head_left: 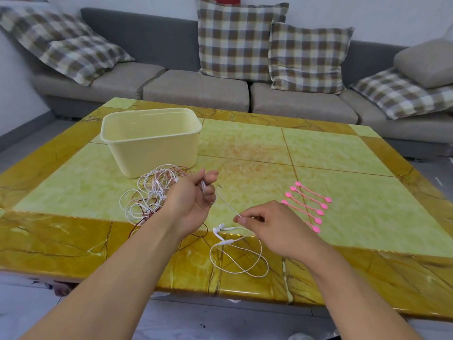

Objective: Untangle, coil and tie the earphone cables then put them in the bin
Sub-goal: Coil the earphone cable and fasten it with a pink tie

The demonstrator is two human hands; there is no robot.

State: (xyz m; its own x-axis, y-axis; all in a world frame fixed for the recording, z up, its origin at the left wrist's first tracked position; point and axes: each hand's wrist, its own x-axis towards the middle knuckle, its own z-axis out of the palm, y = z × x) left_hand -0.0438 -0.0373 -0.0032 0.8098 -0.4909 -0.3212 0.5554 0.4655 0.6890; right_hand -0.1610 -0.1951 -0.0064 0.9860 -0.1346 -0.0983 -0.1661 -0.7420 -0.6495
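Grey sofa behind, yellow-green tiled desk (245, 143) in front. I see white earphone cable (226, 203) taut between hands, axis running far-left to near-right. Left hand (193, 197) curled round its upper end; right hand (267, 224) pinches lower end. Earbuds (218, 228) and slack loop lie below right hand. Tangle (152, 195) just left of left hand, bin (150, 141) beyond. Left nearer bin.

Green-and-amber tiled table (318, 153), grey sofa (196, 89) behind, plaid cushions (235, 40)

Both forearms are bare to the frame's edge; left hand (193, 202) and right hand (272, 224) ungloved.
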